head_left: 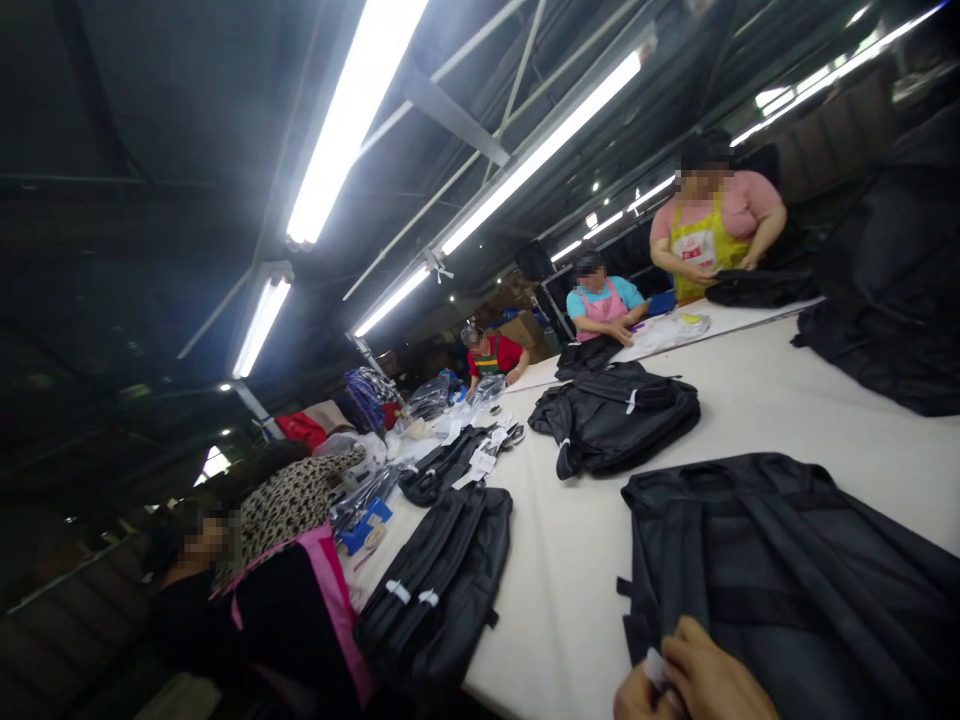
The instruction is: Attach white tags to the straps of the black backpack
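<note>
A black backpack (739,590) lies on the table right in front of me with its shoulder straps facing up. At its near left edge, by the lower end of one strap, my left hand (639,692) and my right hand (716,675) are close together. Both have their fingers closed on a small white band (655,668), pinched between them. The picture's lower edge cuts off part of each hand. Another black backpack (442,580) lies to the left, with white bands around its two straps. A further black backpack (619,415) lies beyond mine.
The white table (555,560) runs away from me. More black bags (892,290) are at the right. White tags (484,462) and plastic bags lie farther left. A person in leopard print (300,510) leans in at the left; several other people work along the far side.
</note>
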{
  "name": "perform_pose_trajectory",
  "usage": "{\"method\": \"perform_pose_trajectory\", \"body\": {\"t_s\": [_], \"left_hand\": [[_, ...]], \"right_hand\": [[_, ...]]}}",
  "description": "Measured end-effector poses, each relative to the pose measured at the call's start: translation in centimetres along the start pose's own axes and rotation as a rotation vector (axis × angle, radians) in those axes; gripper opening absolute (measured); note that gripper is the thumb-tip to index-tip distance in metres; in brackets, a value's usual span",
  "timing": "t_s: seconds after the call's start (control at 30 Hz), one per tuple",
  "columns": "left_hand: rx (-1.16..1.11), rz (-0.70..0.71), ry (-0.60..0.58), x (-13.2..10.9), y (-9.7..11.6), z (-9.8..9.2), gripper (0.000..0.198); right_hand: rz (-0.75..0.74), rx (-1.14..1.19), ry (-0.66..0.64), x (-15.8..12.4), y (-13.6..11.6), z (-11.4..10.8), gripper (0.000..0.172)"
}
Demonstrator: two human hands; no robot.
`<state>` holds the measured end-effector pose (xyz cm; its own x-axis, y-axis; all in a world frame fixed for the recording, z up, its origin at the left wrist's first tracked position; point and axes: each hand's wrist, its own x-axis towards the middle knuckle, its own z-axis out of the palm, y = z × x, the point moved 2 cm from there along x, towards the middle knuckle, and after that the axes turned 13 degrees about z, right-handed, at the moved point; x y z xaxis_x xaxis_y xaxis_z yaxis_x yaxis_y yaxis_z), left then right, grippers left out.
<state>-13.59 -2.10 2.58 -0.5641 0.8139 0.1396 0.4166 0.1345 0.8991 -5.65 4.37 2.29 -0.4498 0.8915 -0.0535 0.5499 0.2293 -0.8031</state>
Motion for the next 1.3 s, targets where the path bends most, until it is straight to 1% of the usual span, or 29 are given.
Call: {"method": "perform_pose_trajectory", "body": {"t_s": [0.07,0.13,0.23,0.3,0.37,0.43,0.5,0.6,0.83,1.03,1.1,1.2,1.3], "left_hand": [[-0.077,0.015,0.008,-0.2,-0.1,0.0,0.022],[-0.186,0.041,0.000,-0.4,-0.4,0.2,0.023],[-0.313,-0.039,0.039,-0.5,-1.6,0.5,0.024],[-0.357,-0.070,0.060,-0.5,-2.4,0.8,0.026],[-0.384,-0.066,0.069,-0.6,-2.9,1.0,0.028],[-0.419,-0.050,0.081,-0.6,-3.1,1.2,0.032],[-0.448,-0.040,0.100,-0.6,-3.2,1.2,0.037],[-0.421,-0.019,0.103,-0.7,-3.1,1.1,0.040],[-0.195,0.059,0.062,-1.2,-2.6,0.8,0.039],[0.072,0.177,0.024,-1.7,-0.8,0.3,0.036],[0.165,0.222,0.007,-1.9,0.0,0.2,0.036],[0.273,0.271,-0.028,-2.3,0.9,0.3,0.036],[0.283,0.271,-0.057,-2.5,1.1,0.2,0.039]], "right_hand": [[-0.017,0.023,-0.038,0.1,0.1,-0.3,0.024],[0.009,0.088,-0.125,0.6,0.5,-0.6,0.020],[0.138,0.230,-0.302,1.5,1.7,-0.3,0.019],[0.237,0.326,-0.368,1.8,2.4,-0.1,0.018],[0.308,0.386,-0.390,1.8,2.7,0.0,0.017],[0.338,0.384,-0.384,1.7,2.6,-0.1,0.015],[0.352,0.332,-0.364,1.6,2.2,-0.4,0.013],[0.345,0.243,-0.358,1.6,1.8,-0.9,0.012],[0.214,0.082,-0.325,2.0,1.9,-0.8,0.015],[0.177,0.046,-0.320,2.1,1.9,-0.6,0.015],[0.152,0.023,-0.289,1.9,1.8,-0.6,0.015],[0.139,-0.046,-0.198,1.3,1.6,-0.5,0.017],[0.134,-0.077,-0.148,0.8,1.5,-0.5,0.019]]}}
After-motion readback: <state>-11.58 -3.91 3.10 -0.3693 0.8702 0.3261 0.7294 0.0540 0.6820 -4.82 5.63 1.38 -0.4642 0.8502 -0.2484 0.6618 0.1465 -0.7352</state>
